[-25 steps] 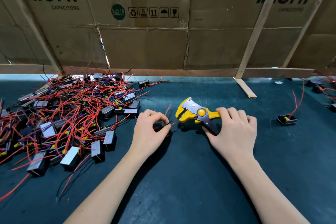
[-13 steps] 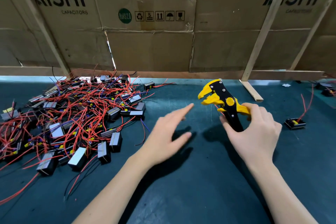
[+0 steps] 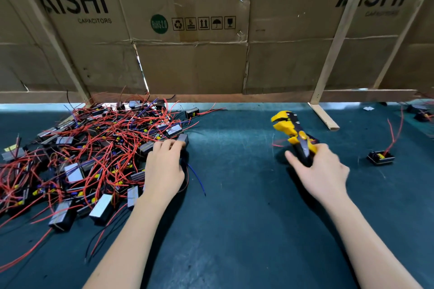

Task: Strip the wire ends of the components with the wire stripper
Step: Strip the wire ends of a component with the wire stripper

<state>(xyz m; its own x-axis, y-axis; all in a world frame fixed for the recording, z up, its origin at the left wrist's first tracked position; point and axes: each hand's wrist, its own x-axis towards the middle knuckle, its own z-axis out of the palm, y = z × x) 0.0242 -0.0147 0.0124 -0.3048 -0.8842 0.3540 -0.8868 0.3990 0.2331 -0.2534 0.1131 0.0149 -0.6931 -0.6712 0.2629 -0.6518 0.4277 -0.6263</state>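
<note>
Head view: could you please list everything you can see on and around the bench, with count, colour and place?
Components: a big pile, too tangled to count, black with red wires, on the left.
Single component: one, black, red wires, far right.
Wire stripper: one, yellow and black, held up right of centre.
Mat: one, dark teal, covering the bench.
Cardboard wall: brown, printed AiSHi, along the back.
Wooden struts: pale, leaning against the cardboard.
Left hand: at the pile's edge, fingers curled on a component.
Right hand: gripping the stripper's handles.
</note>
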